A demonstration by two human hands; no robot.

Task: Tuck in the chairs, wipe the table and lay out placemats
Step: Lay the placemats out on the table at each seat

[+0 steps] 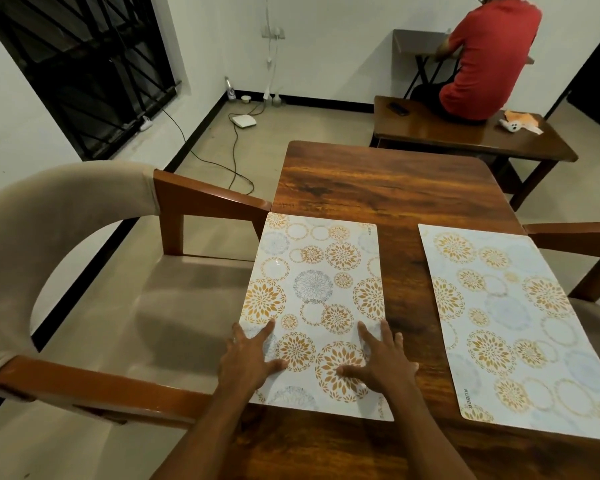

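**Dining table [361, 181], viewed from its near end.** Both hands lie flat on the near end of the left placemat [319, 271], palms down, fingers straight and spread, gripping nothing. The left hand [253, 355] sits at the mat's left margin, with its outer fingers reaching the edge. The right hand [383, 362] sits at the right margin, its little finger at or just past the edge. The palms hide the pattern beneath them, and both forearms run out at the bottom of the view. The mat lies lengthwise along the table's left side and covers that edge, so whether it overhangs cannot be told. Print at its far right corner is too small to read.

The right placemat [520, 323] lies alongside, with a strip of bare wood between the two. "KUBER" is printed near its near left corner, and its near right corner is cut off by the frame.

The left chair [66, 220], beige-padded with wooden arms, stands beside the table, its far arm touching the table's edge. The right chair [575, 233] shows only an arm, a leg and a sliver of seat.

Beyond, a person [489, 57] in a red shirt sits back-turned on a wooden bench [465, 133], the head cut off at the top. A small dark object [397, 108] and an orange-and-white item [522, 123] lie on the bench, neither identifiable.
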